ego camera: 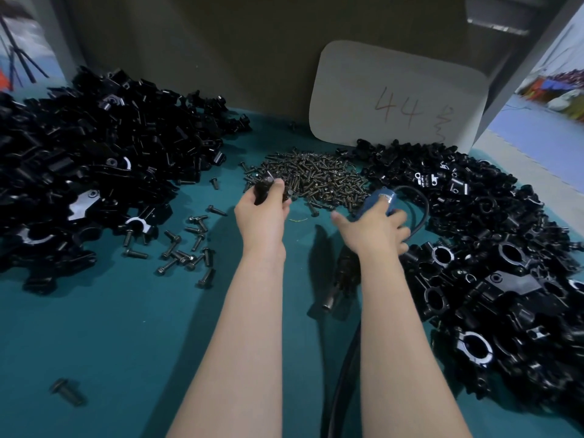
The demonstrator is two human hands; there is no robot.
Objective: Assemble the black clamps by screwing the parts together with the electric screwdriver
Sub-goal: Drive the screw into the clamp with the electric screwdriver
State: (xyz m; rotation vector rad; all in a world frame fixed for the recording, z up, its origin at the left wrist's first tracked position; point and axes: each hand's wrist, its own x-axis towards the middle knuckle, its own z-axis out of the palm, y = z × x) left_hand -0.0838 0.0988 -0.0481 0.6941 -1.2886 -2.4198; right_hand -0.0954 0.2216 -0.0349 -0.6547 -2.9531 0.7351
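Can't see much of the black clamp piece [264, 184] in the left hand [264, 213]. The fingers are curled right round it, and only a dark blurry end pokes out, just over the near edge of the screw pile [316, 177]. The electric screwdriver [346, 270] is half hidden behind the right hand [376, 230], whose fingers wrap its blue top (the cable [422, 213] loops off to the right). Its black barrel points down at the teal table [126, 343]. The loose clamp halves are glossy black with shiny curved bores, heaped in a left pile [94, 147] and a right pile [480, 263], both cut off at the frame edges.
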